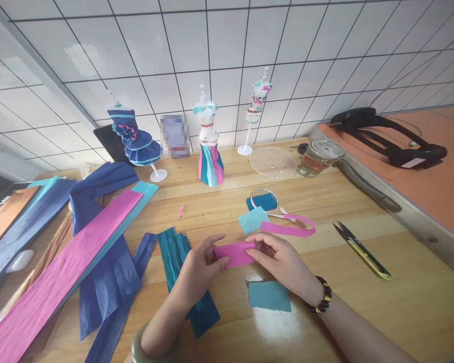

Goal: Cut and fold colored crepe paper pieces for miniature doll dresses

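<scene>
Pink crepe piece point(234, 253): you held it just above the wooden table point(401, 312), one end in each hand, near the middle of the view.
Left hand point(200, 264): your fingers were curled and pinched shut on the piece's left end, thumb on top.
Right hand point(282, 259): closed in a pinch on the right end, fingertips point(254, 253) pressing the paper; a dark bead bracelet point(320, 297) sat on that wrist.
Teal pleated strip point(181, 272): it lay under your left wrist, running toward 6 o'clock.
Turquoise square point(269, 295): flat on the table at 5 o'clock of the pink piece, just below your right hand.
Light blue scrap point(252, 220): at 12 o'clock of your hands, close by.
Pink curled strip point(289, 228): at 1 o'clock, lying across small scissors whose tips barely showed.
Thread snips point(361, 250): at 3 o'clock, well apart from your right hand.
Long pink crepe band point(60, 277): at 9 o'clock, over navy blue crepe sheets point(106, 277).
Mannequins: three small dress forms stood at 12 o'clock by the tiled wall; the middle one point(210, 146) wore a pink and teal skirt.
Glass jar point(320, 157): at 1 o'clock, beside a clear round lid point(272, 162).
</scene>
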The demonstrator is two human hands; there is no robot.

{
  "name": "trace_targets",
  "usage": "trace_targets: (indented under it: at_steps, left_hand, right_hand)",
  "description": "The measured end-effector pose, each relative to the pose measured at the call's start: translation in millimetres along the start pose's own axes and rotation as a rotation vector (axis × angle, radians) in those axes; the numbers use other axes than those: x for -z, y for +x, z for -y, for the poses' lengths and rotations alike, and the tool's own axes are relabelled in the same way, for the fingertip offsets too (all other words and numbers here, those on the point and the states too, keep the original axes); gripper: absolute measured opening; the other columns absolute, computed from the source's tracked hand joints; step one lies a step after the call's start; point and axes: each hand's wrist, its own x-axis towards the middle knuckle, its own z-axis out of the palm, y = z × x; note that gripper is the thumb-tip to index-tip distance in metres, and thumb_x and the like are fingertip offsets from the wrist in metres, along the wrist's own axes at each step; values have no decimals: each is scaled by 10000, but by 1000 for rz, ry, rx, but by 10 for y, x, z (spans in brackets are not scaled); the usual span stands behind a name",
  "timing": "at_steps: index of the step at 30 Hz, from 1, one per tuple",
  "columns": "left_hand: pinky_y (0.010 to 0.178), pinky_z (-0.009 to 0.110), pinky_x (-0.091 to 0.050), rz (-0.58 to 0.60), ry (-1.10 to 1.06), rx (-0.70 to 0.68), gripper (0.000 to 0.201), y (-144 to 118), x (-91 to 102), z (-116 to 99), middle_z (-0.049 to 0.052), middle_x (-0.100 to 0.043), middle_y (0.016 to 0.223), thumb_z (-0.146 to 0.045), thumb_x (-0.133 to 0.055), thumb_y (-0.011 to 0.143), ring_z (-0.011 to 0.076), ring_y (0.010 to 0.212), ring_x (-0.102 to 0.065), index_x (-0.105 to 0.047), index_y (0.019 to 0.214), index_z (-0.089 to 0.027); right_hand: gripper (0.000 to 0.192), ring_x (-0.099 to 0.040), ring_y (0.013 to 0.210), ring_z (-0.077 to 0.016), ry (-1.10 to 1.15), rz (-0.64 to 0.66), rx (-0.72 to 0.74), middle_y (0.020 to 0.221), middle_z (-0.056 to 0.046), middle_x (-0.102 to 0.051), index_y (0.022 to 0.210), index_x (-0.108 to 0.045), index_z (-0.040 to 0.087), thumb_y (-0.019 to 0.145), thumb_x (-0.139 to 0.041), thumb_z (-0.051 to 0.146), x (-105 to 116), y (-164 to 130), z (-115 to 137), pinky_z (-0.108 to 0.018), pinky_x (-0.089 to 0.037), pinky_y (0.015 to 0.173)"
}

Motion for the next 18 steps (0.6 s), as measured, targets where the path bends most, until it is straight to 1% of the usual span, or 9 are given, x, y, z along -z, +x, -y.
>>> trace_targets:
  at_steps: [5, 8, 12, 15, 18]
  left_hand:
    - [609, 234, -406, -12, 21, 2, 514, -2, 1, 6, -21, -568, 648, -294, -664, 708, 124, 637, -528, -513, 1177, -149]
    - [606, 229, -404, -10, 5, 6, 514, -8, -2, 4, -27, -560, 640, -299, -674, 698, 120, 629, -524, -524, 1167, -150]
    - [612, 228, -407, 1, -15, 2, 517, -12, -3, 6, -23, -569, 667, -285, -680, 691, 120, 646, -529, -522, 1164, -150]
    - [639, 234, -418, 14, -17, -16, 522, -11, 0, 20, -10, -594, 728, -253, -675, 695, 129, 694, -542, -506, 1179, -158]
    - [704, 255, -435, 40, -72, -40, 559, -7, -1, 30, 0, -611, 795, -214, -677, 691, 141, 765, -562, -470, 1209, -172]
  right_hand:
    - [44, -533, 694, -141, 13, -21, 6, 782, 6, -581, 827, -568, 228, 808, -555, 265, 3, 0, 1, -251, -440, 623]
    - [62, -549, 713, -145, 23, -8, 5, 776, 0, -594, 769, -565, 216, 804, -558, 267, 2, -1, 9, -253, -442, 635]
    - [115, -569, 730, -156, 36, 15, -36, 799, -20, -629, 791, -600, 204, 799, -563, 314, -3, 2, 23, -264, -452, 649]
    - [150, -579, 737, -165, 41, -5, -57, 815, -31, -647, 800, -615, 199, 797, -562, 340, -5, 4, 15, -272, -457, 649]
    - [153, -585, 742, -167, 52, -37, -64, 823, -34, -656, 798, -626, 198, 792, -566, 338, -4, 8, -2, -273, -461, 652]
